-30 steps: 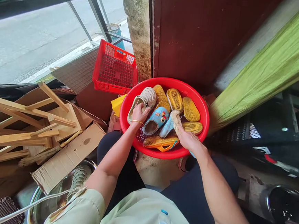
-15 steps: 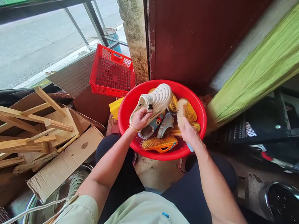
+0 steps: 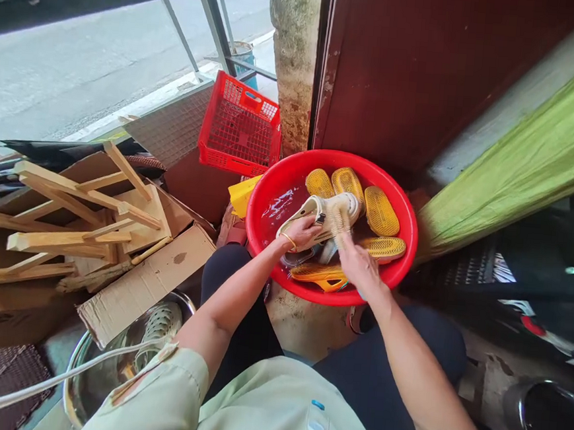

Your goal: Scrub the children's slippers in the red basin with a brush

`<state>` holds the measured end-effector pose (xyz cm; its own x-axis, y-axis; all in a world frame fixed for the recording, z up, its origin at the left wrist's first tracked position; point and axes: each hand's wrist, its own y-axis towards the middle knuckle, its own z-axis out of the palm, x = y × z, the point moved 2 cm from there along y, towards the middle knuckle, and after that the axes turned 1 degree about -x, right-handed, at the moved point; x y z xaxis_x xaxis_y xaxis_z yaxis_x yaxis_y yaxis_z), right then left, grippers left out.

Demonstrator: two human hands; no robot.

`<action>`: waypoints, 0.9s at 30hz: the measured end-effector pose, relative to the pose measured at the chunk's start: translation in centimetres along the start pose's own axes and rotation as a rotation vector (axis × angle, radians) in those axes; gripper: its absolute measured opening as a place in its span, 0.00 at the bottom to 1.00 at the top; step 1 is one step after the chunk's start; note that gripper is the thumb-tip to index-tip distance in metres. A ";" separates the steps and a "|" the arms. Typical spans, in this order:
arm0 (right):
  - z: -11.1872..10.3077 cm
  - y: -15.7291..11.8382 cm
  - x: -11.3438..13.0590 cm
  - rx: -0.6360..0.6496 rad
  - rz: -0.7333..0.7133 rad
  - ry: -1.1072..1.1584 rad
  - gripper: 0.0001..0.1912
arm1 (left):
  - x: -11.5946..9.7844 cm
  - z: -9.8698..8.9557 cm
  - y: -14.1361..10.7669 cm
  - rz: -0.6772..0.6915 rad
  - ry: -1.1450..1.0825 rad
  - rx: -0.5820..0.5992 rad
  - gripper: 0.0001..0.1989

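Note:
A red basin (image 3: 406,211) between my knees holds water and several shoes. My left hand (image 3: 301,232) grips a white clog (image 3: 294,217) by its heel strap, with its toe pointing up and right. My right hand (image 3: 360,264) is closed on a brush (image 3: 337,217), blurred by motion, whose bristles lie against the clog's upper. Behind and to the right of the clog are yellow soles (image 3: 381,211). An orange shoe (image 3: 319,274) rests at the near side of the basin, and grey footwear shows partly beneath the clog.
A red crate (image 3: 244,132) stands behind the basin at left. Wooden stools (image 3: 90,193) and cardboard (image 3: 147,280) lie at the left, above a metal basin (image 3: 75,384). Green cloth (image 3: 515,153) hangs at right.
The brush has moved left from beside the clog onto its upper. The clog has come down lower over the basin, and the whole view has shifted.

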<state>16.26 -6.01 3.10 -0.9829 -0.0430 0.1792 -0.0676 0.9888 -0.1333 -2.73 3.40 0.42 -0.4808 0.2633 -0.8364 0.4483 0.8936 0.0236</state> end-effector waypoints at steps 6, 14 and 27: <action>-1.6 3.2 -3.6 -0.051 0.174 -0.014 0.30 | -2.0 2.1 -2.1 0.062 0.311 0.101 0.12; -0.6 -1.0 -1.1 -0.041 -0.174 0.183 0.29 | -2.7 3.0 -3.2 0.047 0.588 0.199 0.10; -2.1 1.5 -2.5 -0.044 0.023 0.020 0.29 | -3.2 5.5 -3.9 0.058 0.750 0.285 0.19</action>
<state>18.99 -4.07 4.46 -0.9804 -0.0174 0.1964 -0.0367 0.9948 -0.0950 1.18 -2.94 0.00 -0.7833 0.5714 -0.2449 0.6149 0.7702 -0.1696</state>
